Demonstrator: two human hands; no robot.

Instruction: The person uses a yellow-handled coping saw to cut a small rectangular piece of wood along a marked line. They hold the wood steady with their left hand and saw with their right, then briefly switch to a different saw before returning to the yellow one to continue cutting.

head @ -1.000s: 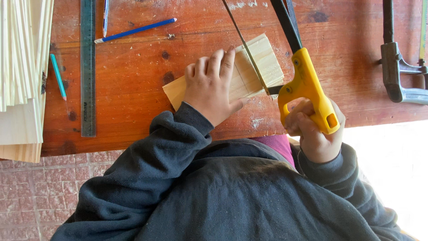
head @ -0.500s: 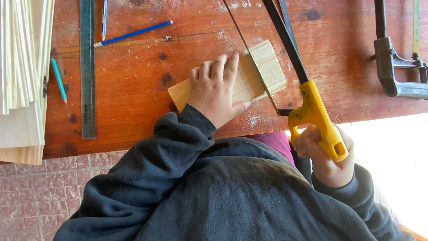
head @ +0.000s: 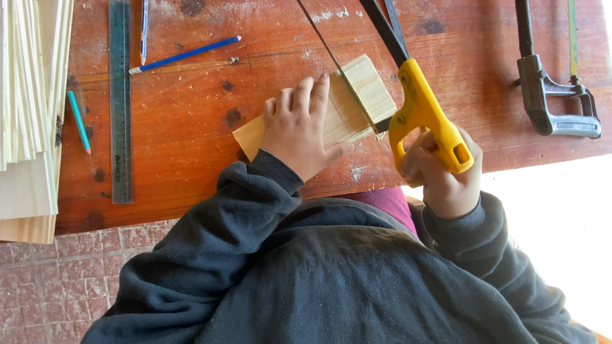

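A pale wooden block (head: 366,86) lies on the red-brown wooden table (head: 191,134). My left hand (head: 299,130) presses flat on the block, fingers spread toward the cut line. My right hand (head: 440,175) grips the yellow handle of a hacksaw (head: 424,114). Its dark frame runs up and away from me, and its thin blade crosses the block right beside my left fingertips. Pale sawdust lies around the block.
A grey metal ruler (head: 120,102), a blue pencil (head: 185,54) and a teal pen (head: 79,121) lie to the left. Stacked thin pale boards (head: 29,108) fill the left edge. A grey metal clamp (head: 548,89) sits at the right. Brick floor (head: 57,286) shows below.
The saw slid back toward me and then forward again across the block. My left hand has stayed pressed on the wood.
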